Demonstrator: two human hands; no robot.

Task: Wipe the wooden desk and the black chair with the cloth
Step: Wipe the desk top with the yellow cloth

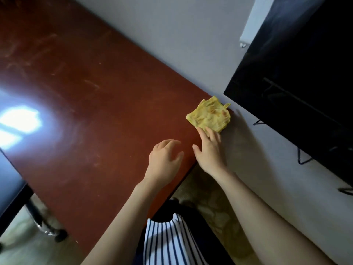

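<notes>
Cloth [209,116] lies at desk [95,102] corner, touched by outstretched right hand [210,151]; left hand [164,159] relaxed, empty.

The reddish-brown wooden desk [86,111] runs along a pale wall [172,35]. Its glossy top shows faint streaks and smears, and a bright patch of reflected light at the left. On it lies a crumpled yellow cloth [209,116] — flat at the far right corner, right against the wall.

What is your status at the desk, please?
Left hand open, above desk. Right hand open, touching cloth edge, no grip. Cloth at desk corner by wall. Black screen just right of it.
</notes>
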